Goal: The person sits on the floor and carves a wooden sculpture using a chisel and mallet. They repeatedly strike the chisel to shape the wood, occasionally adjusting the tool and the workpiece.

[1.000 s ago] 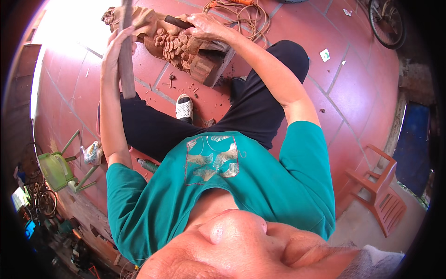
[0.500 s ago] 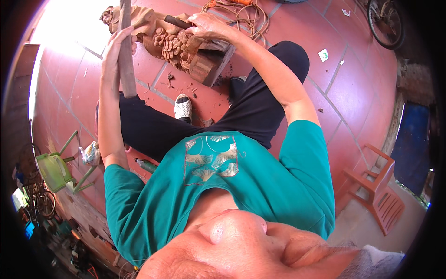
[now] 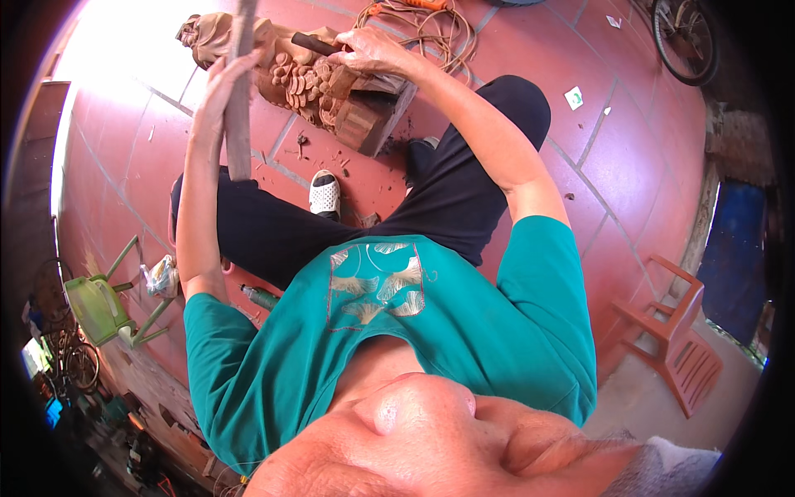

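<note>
My left hand is closed round a long flat wooden bar, held nearly upright in the picture above the left thigh. To its right lies a brown wood carving with clusters of rounded, coin-like shapes and a blocky base. My right hand is over the carving's far side, fingers closed on a dark, round, rod-like tool. The tool's free end points left toward the bar, apart from it. What lies under the right fingers is hidden.
Wood chips lie on the red tiles near my white shoe. An orange cable is coiled beyond the carving. A green chair stands left, a brown plastic chair right. A bicycle wheel is at far right.
My left hand and the wooden bar have moved a little to the right, closer to the carving's middle. The right hand and dark tool have hardly moved.
</note>
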Demonstrator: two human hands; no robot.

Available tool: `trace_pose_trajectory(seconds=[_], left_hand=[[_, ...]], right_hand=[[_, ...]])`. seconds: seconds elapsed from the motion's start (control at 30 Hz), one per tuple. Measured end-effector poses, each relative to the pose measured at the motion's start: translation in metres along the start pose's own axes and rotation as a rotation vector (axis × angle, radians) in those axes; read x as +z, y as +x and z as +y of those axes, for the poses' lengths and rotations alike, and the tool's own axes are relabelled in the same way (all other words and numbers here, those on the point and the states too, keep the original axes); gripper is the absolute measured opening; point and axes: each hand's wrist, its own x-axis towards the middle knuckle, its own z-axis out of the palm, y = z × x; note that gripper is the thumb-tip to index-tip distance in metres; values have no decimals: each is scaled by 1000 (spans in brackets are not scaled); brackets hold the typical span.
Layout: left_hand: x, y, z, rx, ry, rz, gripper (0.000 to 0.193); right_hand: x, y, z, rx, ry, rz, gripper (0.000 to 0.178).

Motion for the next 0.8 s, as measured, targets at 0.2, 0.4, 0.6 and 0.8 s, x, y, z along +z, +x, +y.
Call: trace_pose_trajectory(seconds=[0.2, 0.4, 0.6, 0.8], left_hand=[[34, -32, 21, -13, -42, -373, 48], [3, -2, 15, 27, -137, -47, 40], [0, -1, 11, -10, -163, -19, 31], [-6, 1, 8, 28, -135, 45, 34]], right_hand=[[2, 6, 19, -8, -77, -94, 44], [1, -1, -1, 16, -45, -42, 51], [3, 6, 0, -15, -51, 29, 54], [3, 11, 1, -5, -108, 15, 51]])
